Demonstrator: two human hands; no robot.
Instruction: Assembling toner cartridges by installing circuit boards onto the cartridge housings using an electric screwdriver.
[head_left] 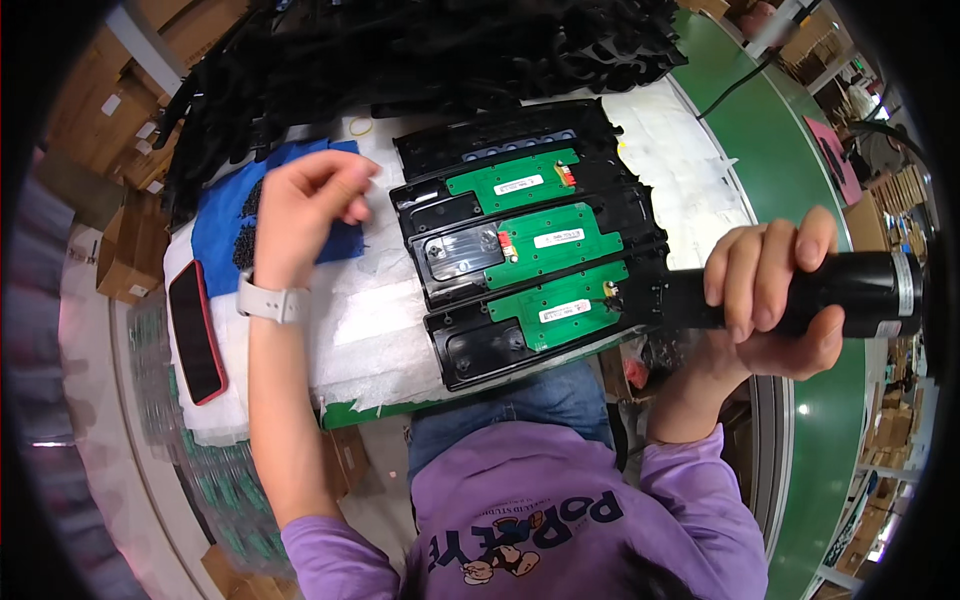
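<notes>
My right hand [775,290] is wrapped around a black cylindrical electric screwdriver [865,292]. Its narrower front end points left, beside the right end of the nearest black plastic housing [475,350]. A green circuit board [555,315] lies in that housing; two more green boards [560,238] [512,184] sit in the housings behind it. My left hand [312,205] hovers over a blue cloth [215,215], thumb and fingers pinched together; whatever they may hold is too small to make out. Small dark screws [245,245] lie heaped on the cloth near my left wrist.
A large pile of black plastic parts [430,60] covers the table's back. At the left edge lies a red-cased phone [197,335]. White sheeting [375,345] covers the worktop, with a green surface [815,440] at the right. Cardboard boxes [135,245] stand beyond the left side.
</notes>
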